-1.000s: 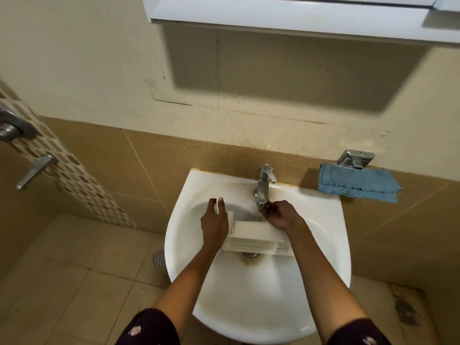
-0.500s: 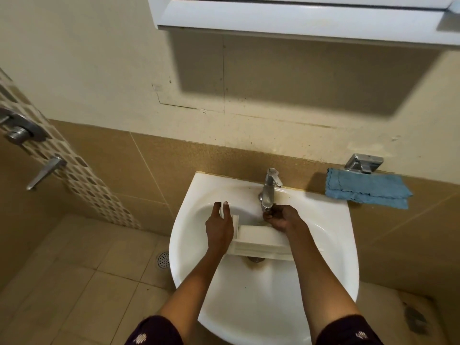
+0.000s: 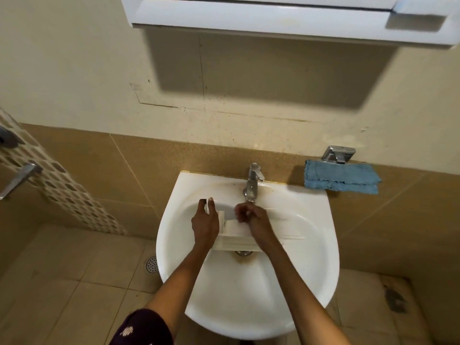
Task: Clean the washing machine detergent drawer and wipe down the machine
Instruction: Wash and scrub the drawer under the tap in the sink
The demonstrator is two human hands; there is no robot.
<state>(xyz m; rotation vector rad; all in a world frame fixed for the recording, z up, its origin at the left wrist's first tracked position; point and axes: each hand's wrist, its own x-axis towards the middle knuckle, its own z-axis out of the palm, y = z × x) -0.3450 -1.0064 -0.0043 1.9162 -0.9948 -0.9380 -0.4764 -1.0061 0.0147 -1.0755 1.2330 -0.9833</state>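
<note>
Holding drawer (image 3: 236,231), white sink (image 3: 249,307) — tan wall tiles (image 3: 82,165)

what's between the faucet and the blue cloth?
Nothing: only bare sink rim and brown wall tile between faucet and blue cloth, per head view.

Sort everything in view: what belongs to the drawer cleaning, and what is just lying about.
In the job: detergent drawer, held at its end by the left hand, right hand over it below the tap; sink; blue cloth, probably for the wipe-down.
Lying about: wall cabinet; chrome holder; floor drain; lever handle at the left.
</note>
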